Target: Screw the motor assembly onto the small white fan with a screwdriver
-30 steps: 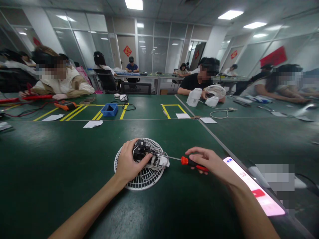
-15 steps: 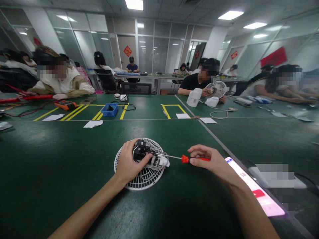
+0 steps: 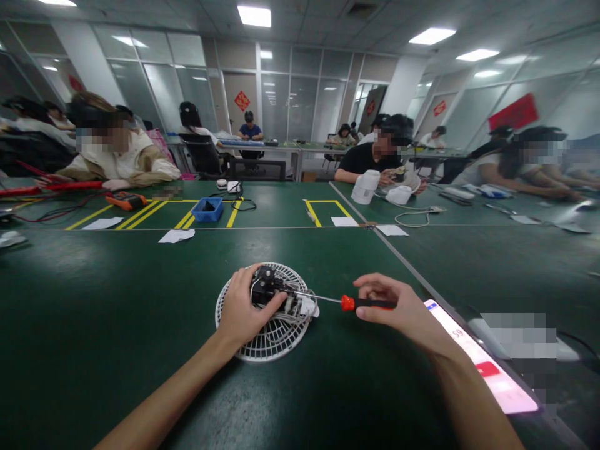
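A round white fan grille (image 3: pixel 269 337) lies flat on the green table (image 3: pixel 117 325) in front of me. On it sits a black and white motor assembly (image 3: pixel 281 299) with wires. My left hand (image 3: pixel 244 309) grips that assembly, thumb on its near side. My right hand (image 3: pixel 398 306) is closed on the handle of a red and black screwdriver (image 3: pixel 365 303). The thin metal shaft runs left and its tip meets the assembly.
A phone with a lit pink and white screen (image 3: pixel 482 359) lies at my right wrist. Further off are a blue tray (image 3: pixel 207 209), paper slips (image 3: pixel 175 235), yellow tape marks and a white fan base (image 3: pixel 365 186). Several other people work at the tables around.
My right hand has turned its grip on the screwdriver handle, fingers shifting over it. The left hand and the motor assembly have stayed in place. The camera dipped slightly.
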Tool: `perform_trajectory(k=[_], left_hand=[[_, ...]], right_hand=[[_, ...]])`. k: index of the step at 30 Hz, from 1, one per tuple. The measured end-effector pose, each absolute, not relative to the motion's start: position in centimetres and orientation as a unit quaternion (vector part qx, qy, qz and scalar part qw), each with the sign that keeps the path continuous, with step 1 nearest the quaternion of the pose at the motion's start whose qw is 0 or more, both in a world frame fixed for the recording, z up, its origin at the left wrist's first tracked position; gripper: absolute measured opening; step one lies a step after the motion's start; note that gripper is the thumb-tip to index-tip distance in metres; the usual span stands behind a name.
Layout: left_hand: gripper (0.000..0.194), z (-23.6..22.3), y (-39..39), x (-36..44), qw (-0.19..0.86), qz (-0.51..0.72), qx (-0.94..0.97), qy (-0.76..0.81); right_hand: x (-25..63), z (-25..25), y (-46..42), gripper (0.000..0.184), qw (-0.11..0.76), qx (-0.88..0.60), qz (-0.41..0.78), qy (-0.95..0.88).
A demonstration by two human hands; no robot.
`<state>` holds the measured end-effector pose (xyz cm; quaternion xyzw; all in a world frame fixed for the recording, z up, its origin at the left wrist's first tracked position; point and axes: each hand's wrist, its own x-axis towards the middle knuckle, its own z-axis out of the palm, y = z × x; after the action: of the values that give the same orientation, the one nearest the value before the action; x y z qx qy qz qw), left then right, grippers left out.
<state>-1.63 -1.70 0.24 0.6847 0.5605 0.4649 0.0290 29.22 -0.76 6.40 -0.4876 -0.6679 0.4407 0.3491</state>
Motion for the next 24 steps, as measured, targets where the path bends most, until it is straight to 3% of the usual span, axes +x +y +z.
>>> perform_trajectory(k=[5,10,24], left_hand=[[0.055,0.25,-1.75,-1.59,0.03,0.464,0.684,0.561],[0.055,0.27,-1.7,-1.69,0.028,0.462,0.688,0.56],[0.055,0.15,-1.69,-1.65,0.023,0.458,0.688,0.562]], right_hand=[[28.84,6.57,-1.29,0.063,0.295,-0.501,0.539,-0.61],[28.56,6.73,-1.34,0.051,0.253,-0.549,0.543,-0.583],[29.53,6.8,-0.9,0.053,0.351,-0.495,0.487,-0.629]])
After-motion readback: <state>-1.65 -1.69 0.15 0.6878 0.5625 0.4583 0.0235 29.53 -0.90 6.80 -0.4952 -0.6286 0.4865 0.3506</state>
